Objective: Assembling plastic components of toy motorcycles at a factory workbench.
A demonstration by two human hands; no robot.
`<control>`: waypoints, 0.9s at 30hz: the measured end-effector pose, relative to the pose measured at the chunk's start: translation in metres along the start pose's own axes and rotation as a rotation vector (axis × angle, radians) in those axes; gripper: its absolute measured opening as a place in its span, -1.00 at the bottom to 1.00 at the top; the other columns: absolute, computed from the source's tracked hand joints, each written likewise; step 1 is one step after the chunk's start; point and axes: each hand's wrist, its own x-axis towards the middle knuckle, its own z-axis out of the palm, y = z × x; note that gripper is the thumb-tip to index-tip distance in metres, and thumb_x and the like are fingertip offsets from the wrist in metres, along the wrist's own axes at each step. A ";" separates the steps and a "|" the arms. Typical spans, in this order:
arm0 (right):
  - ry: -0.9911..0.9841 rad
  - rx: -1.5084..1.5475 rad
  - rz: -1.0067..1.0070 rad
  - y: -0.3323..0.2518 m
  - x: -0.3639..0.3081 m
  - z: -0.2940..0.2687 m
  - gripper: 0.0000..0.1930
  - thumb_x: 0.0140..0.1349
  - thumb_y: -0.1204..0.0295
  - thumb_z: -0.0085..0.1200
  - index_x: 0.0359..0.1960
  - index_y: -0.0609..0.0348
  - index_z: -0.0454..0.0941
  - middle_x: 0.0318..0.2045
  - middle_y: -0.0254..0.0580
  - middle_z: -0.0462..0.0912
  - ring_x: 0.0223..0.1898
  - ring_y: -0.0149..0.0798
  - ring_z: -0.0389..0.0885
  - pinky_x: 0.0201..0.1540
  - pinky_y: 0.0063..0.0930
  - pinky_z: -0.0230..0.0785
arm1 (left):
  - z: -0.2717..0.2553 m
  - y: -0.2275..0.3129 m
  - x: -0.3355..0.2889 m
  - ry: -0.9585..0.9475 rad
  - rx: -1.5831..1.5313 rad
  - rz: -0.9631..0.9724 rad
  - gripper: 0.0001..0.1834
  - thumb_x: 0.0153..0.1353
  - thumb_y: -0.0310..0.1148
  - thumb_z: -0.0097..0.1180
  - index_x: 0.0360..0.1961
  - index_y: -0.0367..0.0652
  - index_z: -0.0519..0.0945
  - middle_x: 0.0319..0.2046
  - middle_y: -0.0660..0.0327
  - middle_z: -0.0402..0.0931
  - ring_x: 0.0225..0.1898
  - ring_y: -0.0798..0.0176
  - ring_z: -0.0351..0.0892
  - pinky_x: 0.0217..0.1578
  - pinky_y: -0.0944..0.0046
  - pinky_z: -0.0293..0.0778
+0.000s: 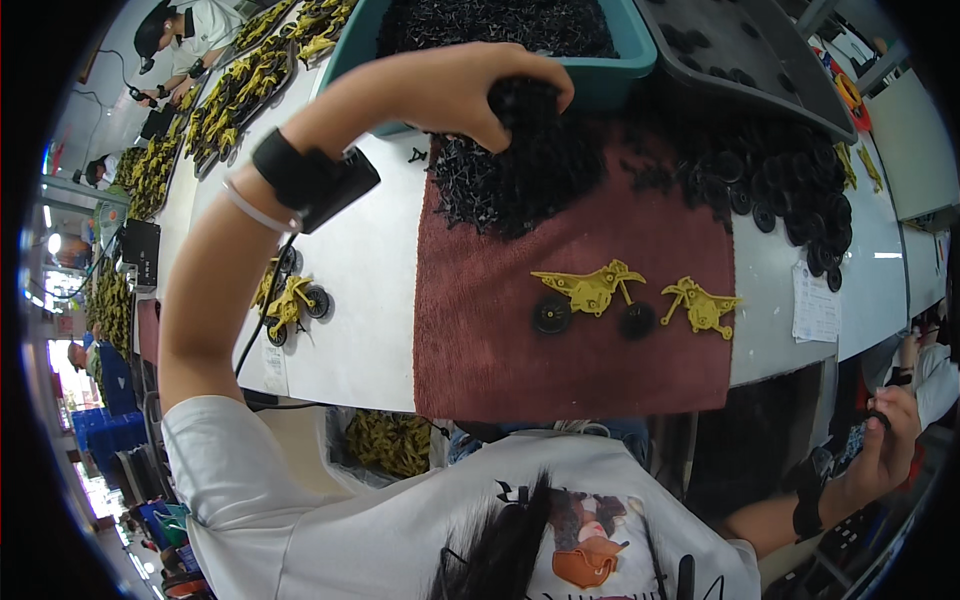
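Note:
My left hand (470, 90) reaches to the far side of the red-brown cloth (480, 350), its fingers curled round a clump of small black plastic parts (525, 110). Below it spreads a loose heap of the same parts (500, 190). Off to the far right, my right hand (892, 440) is raised beyond the table's edge, fingers closed on a small black piece whose kind I cannot make out. On the cloth lies a yellow toy motorcycle body (595, 290) with black wheels (552, 314) at both ends. Beside it is another yellow body (702, 306), with no wheels.
A teal bin (640, 60) of black parts and a grey tray (750, 55) stand at the back. Black wheels (770, 190) are heaped right of the cloth. Wheeled yellow toys (290, 305) lie left. Another person (200, 30) works at far left, near trays of yellow toys (240, 100).

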 end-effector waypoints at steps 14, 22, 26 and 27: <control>0.016 0.042 0.033 -0.008 -0.013 0.002 -0.82 0.19 0.49 0.10 -0.28 0.44 0.52 -0.23 0.06 0.55 -0.23 -0.20 0.48 -0.17 -0.46 0.37 | 0.100 0.001 -0.012 0.527 0.526 -0.180 -0.47 -0.04 -0.17 0.27 0.04 0.22 0.50 -0.04 0.17 0.40 -0.04 0.01 0.49 -0.24 0.08 0.59; -0.077 0.119 0.108 -0.013 -0.002 0.026 -0.80 0.10 0.50 0.18 -0.31 0.42 0.53 -0.27 0.05 0.57 -0.23 -0.17 0.50 -0.11 -0.43 0.34 | 0.104 0.000 0.001 0.625 0.568 -0.231 -0.53 0.05 -0.08 0.21 0.03 0.13 0.50 -0.05 0.14 0.40 -0.01 -0.04 0.41 -0.04 0.00 0.48; -0.171 0.165 0.083 -0.018 0.007 0.042 -0.79 0.05 0.51 0.22 -0.33 0.39 0.52 -0.27 0.04 0.59 -0.23 -0.18 0.51 -0.09 -0.41 0.32 | 0.108 -0.001 -0.004 0.564 0.475 -0.279 -0.46 0.06 -0.07 0.23 0.10 0.19 0.44 0.07 0.11 0.34 0.09 -0.09 0.34 0.07 -0.05 0.40; -0.176 0.159 0.092 -0.020 0.008 0.046 -0.80 0.02 0.54 0.23 -0.34 0.37 0.52 -0.28 0.02 0.59 -0.24 -0.18 0.51 -0.09 -0.41 0.32 | 0.109 0.002 -0.006 0.563 0.474 -0.278 -0.46 0.06 -0.07 0.23 0.10 0.19 0.44 0.07 0.11 0.34 0.09 -0.09 0.34 0.07 -0.05 0.40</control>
